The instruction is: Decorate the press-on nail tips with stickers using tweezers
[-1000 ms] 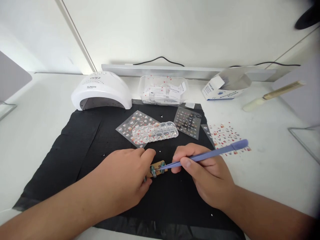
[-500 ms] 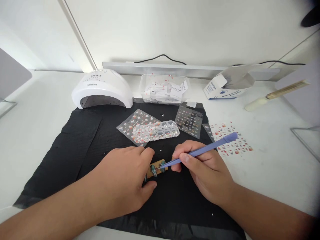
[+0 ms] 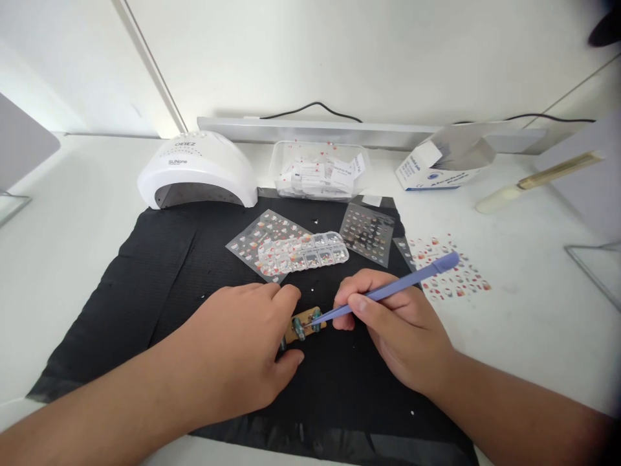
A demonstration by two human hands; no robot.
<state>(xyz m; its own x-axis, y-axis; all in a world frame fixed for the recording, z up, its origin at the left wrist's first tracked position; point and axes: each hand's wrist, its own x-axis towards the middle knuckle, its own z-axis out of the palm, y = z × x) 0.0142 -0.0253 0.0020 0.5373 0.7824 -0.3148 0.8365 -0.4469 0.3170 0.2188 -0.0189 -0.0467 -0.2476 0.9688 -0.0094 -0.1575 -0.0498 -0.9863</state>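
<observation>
Bright, even, diffuse light fills the scene — the white worktop (image 3: 528, 310) and wall wash out almost to one tone. Shadows are soft and short, lying just under the hands toward 6 o'clock and under the white lamp housing (image 3: 196, 169) at 11 o'clock. The black mat (image 3: 145, 272) holds its texture without glare. The centre is sharp; the corners smear and darken, most at 1 and 5 o'clock — straight edges bow outward near the frame.

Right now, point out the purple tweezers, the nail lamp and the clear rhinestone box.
purple tweezers (image 3: 388, 292), head view, middle of the shaft.
nail lamp (image 3: 196, 169), head view, top of the white dome.
clear rhinestone box (image 3: 303, 254), head view, centre of the lid.
</observation>
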